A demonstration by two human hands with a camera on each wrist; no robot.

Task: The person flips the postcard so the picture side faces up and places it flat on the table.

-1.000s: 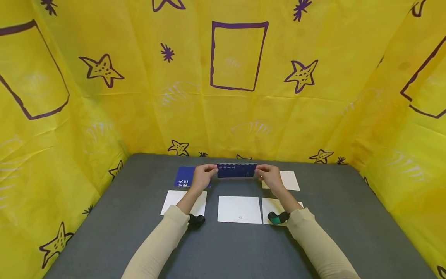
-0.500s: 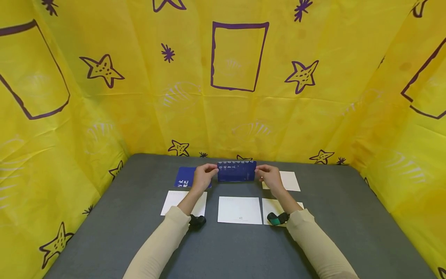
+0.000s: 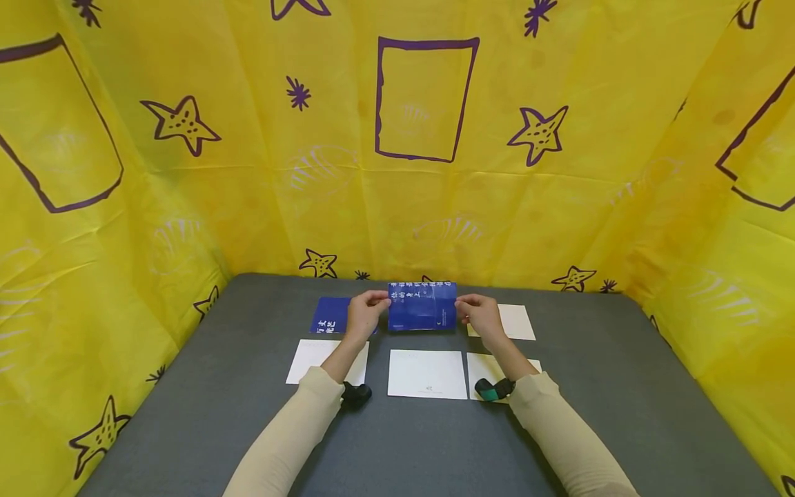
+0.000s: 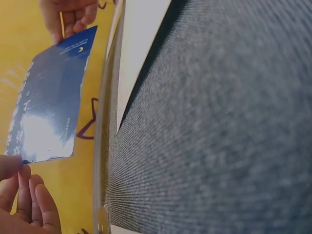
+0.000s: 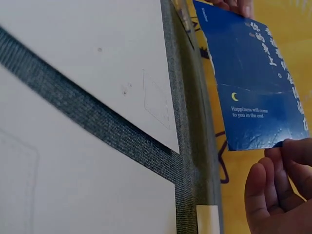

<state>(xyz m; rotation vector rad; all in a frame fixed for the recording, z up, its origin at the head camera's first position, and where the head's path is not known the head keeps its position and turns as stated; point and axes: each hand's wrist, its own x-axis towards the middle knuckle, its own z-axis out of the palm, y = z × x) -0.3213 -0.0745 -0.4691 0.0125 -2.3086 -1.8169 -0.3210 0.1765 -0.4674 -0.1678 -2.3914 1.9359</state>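
A blue postcard [image 3: 422,308] with white Chinese characters is held up over the far middle of the table. My left hand [image 3: 364,316] pinches its left edge between thumb and fingers, and my right hand [image 3: 483,316] pinches the right edge. In the right wrist view the postcard [image 5: 253,83] shows a small yellow moon and a line of English print. Glare whitens part of the postcard [image 4: 51,107] in the left wrist view. Under my left wrist lies a white card [image 3: 310,359]; another white card [image 3: 506,369] is partly covered by my right forearm.
On the grey table [image 3: 397,449], a second blue card [image 3: 329,314] lies beyond my left hand. A white card [image 3: 427,374] lies at the middle, and a pale card [image 3: 517,322] sits at the far right. Yellow patterned cloth [image 3: 422,207] walls the back and sides.
The blue postcard has tilted more upright, so its printed face shows taller and brighter. Both hands keep their pinch in nearly the same place; the cards on the table have not moved.
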